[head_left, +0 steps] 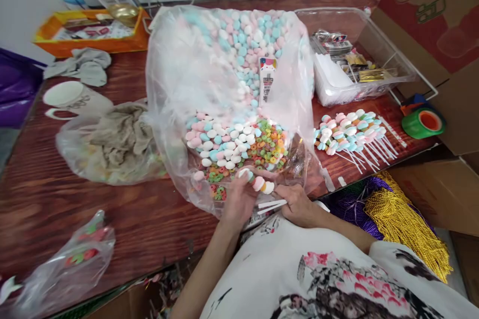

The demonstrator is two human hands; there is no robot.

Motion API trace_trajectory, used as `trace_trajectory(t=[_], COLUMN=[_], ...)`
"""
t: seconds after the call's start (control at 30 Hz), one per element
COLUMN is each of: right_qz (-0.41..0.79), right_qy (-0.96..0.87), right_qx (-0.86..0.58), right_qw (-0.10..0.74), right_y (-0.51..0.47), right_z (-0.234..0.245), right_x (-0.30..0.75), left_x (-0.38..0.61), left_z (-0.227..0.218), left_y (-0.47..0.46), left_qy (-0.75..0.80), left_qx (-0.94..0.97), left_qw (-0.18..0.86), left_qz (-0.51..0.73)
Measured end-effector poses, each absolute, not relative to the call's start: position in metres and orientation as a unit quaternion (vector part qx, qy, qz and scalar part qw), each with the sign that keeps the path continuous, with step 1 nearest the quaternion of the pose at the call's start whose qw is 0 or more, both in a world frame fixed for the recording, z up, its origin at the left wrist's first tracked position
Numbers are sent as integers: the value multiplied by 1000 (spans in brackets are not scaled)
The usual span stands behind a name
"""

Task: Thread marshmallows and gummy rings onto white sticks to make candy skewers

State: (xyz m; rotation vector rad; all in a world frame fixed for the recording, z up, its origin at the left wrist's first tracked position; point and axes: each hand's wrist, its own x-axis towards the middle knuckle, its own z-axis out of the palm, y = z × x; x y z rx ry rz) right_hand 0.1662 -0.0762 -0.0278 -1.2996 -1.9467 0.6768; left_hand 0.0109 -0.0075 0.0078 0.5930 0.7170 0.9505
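My left hand (239,198) is closed on one end of a candy skewer (259,183) threaded with pink, white and blue pieces and small orange rings between them. My right hand (299,204) pinches near the skewer's other end. Several thin white sticks (270,205) jut from its fingers. Both hands are over the near edge of a large clear plastic bag (168,89). Pastel oval candies (224,142) and small coloured ring candies (267,144) lie just beyond them. A pile of threaded skewers (352,132) rests to the right, sticks pointing toward me.
A clear plastic bin (396,67) with packets stands back right, near green tape (422,123) and a cardboard box (430,20). At left are an orange tray (93,47), a white mug (75,99), a grey-brown cloth (125,132) and a small candy bag (82,254).
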Motion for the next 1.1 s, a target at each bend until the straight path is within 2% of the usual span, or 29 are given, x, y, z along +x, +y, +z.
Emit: trace_trajectory(t=[0.13,0.23,0.27,0.33,0.4,0.47,0.53,0.57,0.6,0.67,0.73,0.77,0.8,0.87,0.97,1.03,1.1], right_qz=[148,29,-17,-80,-62,-39,-46,-61,-68,-76,-57,26,129,216,430,482,495], right_qy=[-739,-642,-601,-536,-512,-525,-558,-561,-561,-472,-428,-405,-396,-426,-503,-541,-549], right_qx=[-557,-689,-741,-822,-856,-850,-828,-821,-807,-774,-739,-700,-664,-641,-543,-503,-494], right_qw=[349,334,299,175,35,-23,30,90,173,414,516,588,621,601,517,472,459], right_y=[-86,-89,-86,-77,-69,-70,-81,-88,-94,-104,-106,-105,-102,-91,-73,-66,-65], right_z=[2,26,31,36,35,34,36,40,44,51,50,46,39,18,-17,-33,-42], right_x=[208,267,287,320,338,345,345,344,343,335,314,297,277,234,188,177,178], left_x=[-14,-31,-34,-34,-31,-29,-32,-35,-40,-50,-58,-61,-63,-66,-71,-75,-77], left_z=[18,20,18,13,8,8,11,13,15,17,17,16,15,14,12,9,1], left_y=[11,16,15,11,4,-3,-8,-10,-11,-9,-3,2,8,25,55,71,83], left_qy=[340,373,383,395,398,403,419,431,444,468,488,499,510,536,563,553,520], left_qx=[267,286,293,301,313,332,350,354,356,358,371,387,413,487,634,718,778], left_qw=[746,695,685,682,694,700,686,673,657,623,590,575,558,496,318,225,195], left_qz=[507,544,546,536,512,488,482,486,494,514,526,521,509,480,424,359,294])
